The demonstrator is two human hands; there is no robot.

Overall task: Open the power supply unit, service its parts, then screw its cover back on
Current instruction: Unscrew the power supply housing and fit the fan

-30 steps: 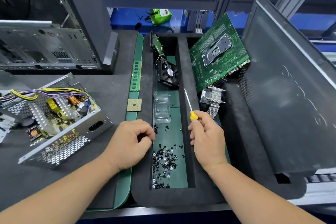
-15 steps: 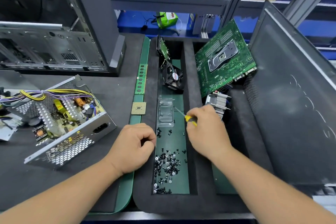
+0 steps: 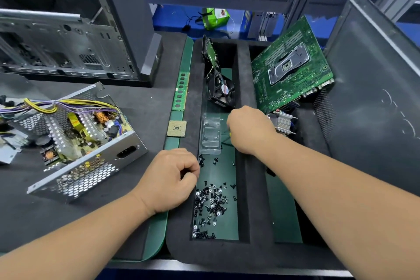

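Observation:
The power supply unit (image 3: 91, 157) lies at the left on the black mat with its cover off, its circuit board, coils and yellow and purple wires exposed. My right hand (image 3: 250, 130) is over the foam tray's middle slot, curled round a screwdriver (image 3: 230, 135); only a sliver of the yellow handle shows. My left hand (image 3: 169, 179) rests on the slot's left edge with fingers curled and thumb against the forefinger; nothing shows in it. A pile of small black screws (image 3: 211, 206) lies in the slot just right of my left hand.
The foam tray (image 3: 250, 250) also holds a clear plastic shell (image 3: 211, 135), a black fan (image 3: 221, 91), a green motherboard (image 3: 293, 68) and a heatsink (image 3: 284, 124). A CPU chip (image 3: 176, 128) and RAM stick (image 3: 181, 91) lie on the green strip. A computer case (image 3: 68, 48) stands behind; a dark side panel (image 3: 375, 98) leans right.
My right hand moved forward and left over the slot and tipped the screwdriver down, so its shaft and most of its handle are now hidden. My left hand stayed put.

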